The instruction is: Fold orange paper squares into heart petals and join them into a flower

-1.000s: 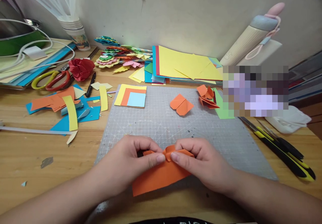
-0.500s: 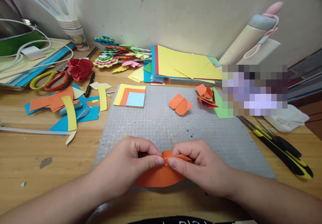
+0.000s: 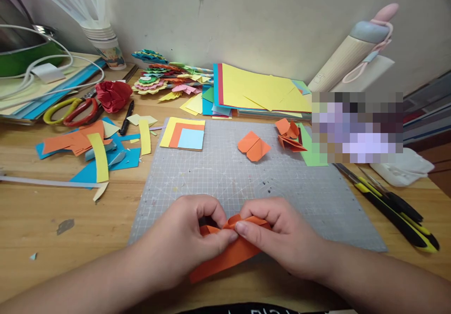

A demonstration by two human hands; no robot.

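Observation:
A folded orange paper is between my two hands, over the front edge of the grey cutting mat. My left hand pinches its upper fold with thumb and index finger. From the other side, my right hand grips the same fold, and the two thumb tips nearly meet. The lower part of the paper hangs toward me, tilted down to the left. Farther back on the mat lie a folded orange piece and, to its right, more folded orange pieces.
Stacked coloured squares lie at the mat's back left. Paper scraps, scissors and a black pen are on the left. A yellow paper stack is behind; a cutter lies right.
My left hand has shifted slightly right, its thumb now closer to my right thumb. The paper's lower part has tilted, its left end dropping toward me.

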